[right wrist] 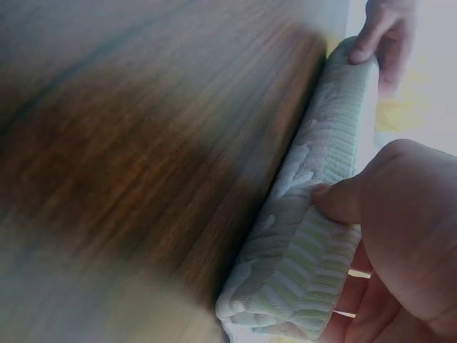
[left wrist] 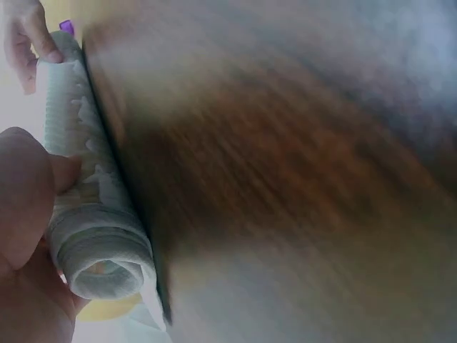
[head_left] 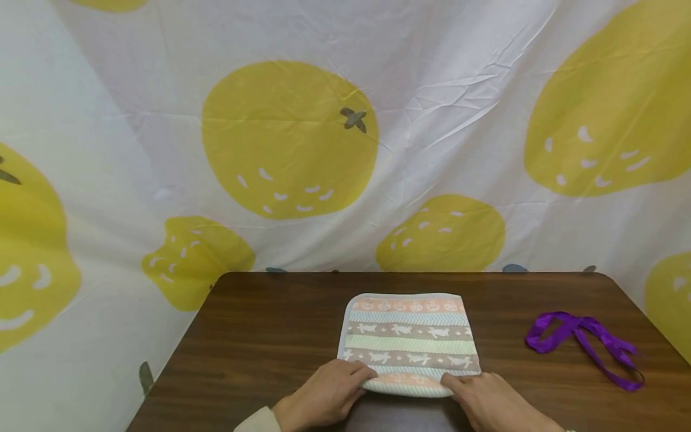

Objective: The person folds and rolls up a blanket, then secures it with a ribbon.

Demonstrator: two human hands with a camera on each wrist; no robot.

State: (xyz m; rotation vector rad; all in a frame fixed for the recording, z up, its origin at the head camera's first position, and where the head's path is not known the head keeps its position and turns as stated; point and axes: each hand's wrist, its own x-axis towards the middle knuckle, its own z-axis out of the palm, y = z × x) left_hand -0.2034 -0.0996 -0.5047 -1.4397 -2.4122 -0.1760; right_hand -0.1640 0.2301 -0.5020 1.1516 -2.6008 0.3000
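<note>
1. Left hand (head_left: 326, 391): fingers grasp the left end of the rolled near edge of a pastel-striped, animal-patterned fabric cloth (head_left: 410, 343).
2. That cloth lies mid-bench on dark-brown woodgrain (head_left: 254, 342); likely light, soft, unbreakable, best held at both rolled ends.
3. Right hand (head_left: 493, 399): fingers grasp the right end.
4. Shiny purple ribbon (head_left: 579, 323) lies right, well apart.

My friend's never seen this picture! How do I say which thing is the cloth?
Find the brown table. On it, the left hand and right hand grip the cloth by its rolled near end. Unlike the plain purple ribbon to its right, the cloth is pale and stripy, with rows of white animal shapes.
</note>
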